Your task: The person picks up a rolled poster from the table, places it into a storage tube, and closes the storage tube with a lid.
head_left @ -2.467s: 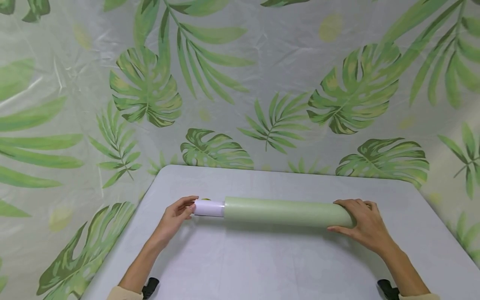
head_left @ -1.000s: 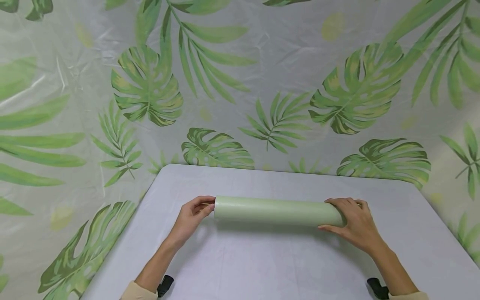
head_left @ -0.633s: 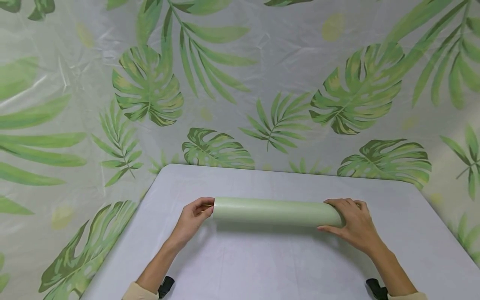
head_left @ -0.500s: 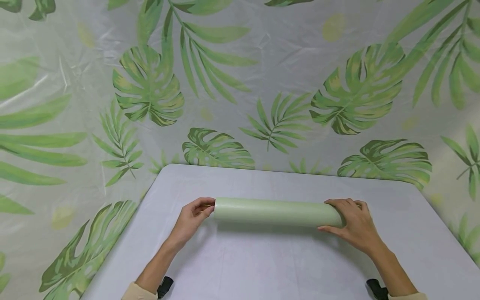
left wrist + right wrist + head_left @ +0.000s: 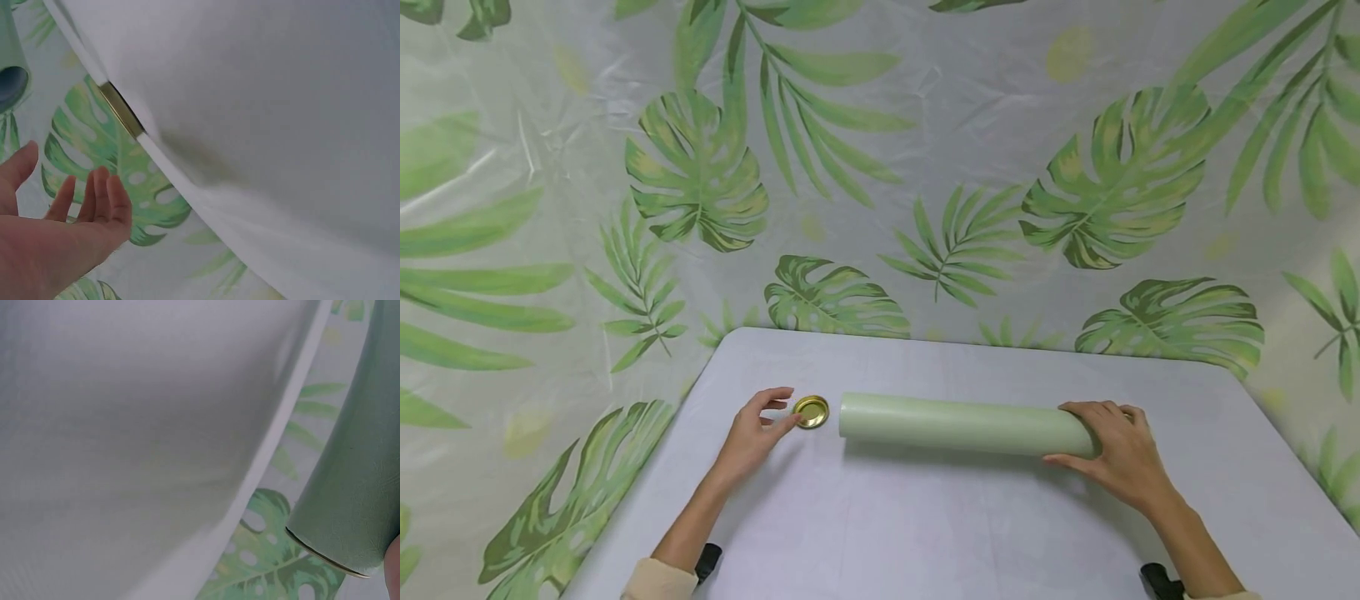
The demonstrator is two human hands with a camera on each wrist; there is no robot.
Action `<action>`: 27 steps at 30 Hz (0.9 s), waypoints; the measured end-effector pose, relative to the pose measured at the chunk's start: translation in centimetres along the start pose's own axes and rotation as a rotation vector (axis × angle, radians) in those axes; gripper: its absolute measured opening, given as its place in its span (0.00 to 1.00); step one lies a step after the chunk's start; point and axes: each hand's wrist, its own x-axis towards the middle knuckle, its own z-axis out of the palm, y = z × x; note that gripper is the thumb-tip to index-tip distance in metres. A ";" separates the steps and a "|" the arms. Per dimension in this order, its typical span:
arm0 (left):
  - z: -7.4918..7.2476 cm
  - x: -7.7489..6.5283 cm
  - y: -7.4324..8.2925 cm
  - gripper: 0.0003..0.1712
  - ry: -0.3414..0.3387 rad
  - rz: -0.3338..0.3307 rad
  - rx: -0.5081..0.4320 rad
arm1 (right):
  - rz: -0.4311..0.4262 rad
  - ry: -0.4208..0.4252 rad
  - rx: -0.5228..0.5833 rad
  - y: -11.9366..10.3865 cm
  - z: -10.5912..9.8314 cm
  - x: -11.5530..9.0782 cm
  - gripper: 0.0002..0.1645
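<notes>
A pale green tube [image 5: 955, 423] lies across the far half of the view, held around its right end by my right hand [image 5: 1126, 454]. In the right wrist view, that end of the tube [image 5: 350, 500] has a thin metal rim. A round gold metal lid [image 5: 811, 412] rests on the table just off the tube's left end. My left hand [image 5: 752, 442] is beside the lid with fingers loosely spread, its thumb tip overlapping the lid's edge in the head view. In the left wrist view, nothing is between the fingers, and the tube's near end [image 5: 14, 84] shows a dark opening.
The white table [image 5: 925, 517] has rounded far corners. Behind it hangs a sheet with green leaf prints [image 5: 1105, 175]. A black wrist device [image 5: 707, 562] sits on the left wrist, another [image 5: 1161, 581] on the right.
The white roll that stuck out of the tube's left end slid fully inside. My left hand then drew back left, uncovering the gold lid; the tube shifted slightly right in my right hand.
</notes>
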 end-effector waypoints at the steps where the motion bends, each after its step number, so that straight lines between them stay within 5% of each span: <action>1: -0.1 0.1 -0.2 0.29 0.003 0.005 0.039 | 0.001 0.002 0.000 0.1 0.0 0.0 0.50; 11: 1.0 2.9 -1.1 0.42 -0.108 0.069 0.435 | -0.009 0.018 -0.004 0.5 -0.2 -0.2 0.50; 16: 1.9 3.9 -1.1 0.50 -0.182 0.018 0.480 | -0.007 0.014 -0.008 0.6 -0.1 -0.4 0.50; 27: 2.3 4.4 -1.5 0.57 -0.181 -0.007 0.534 | -0.013 0.014 -0.014 0.5 -0.2 -0.5 0.50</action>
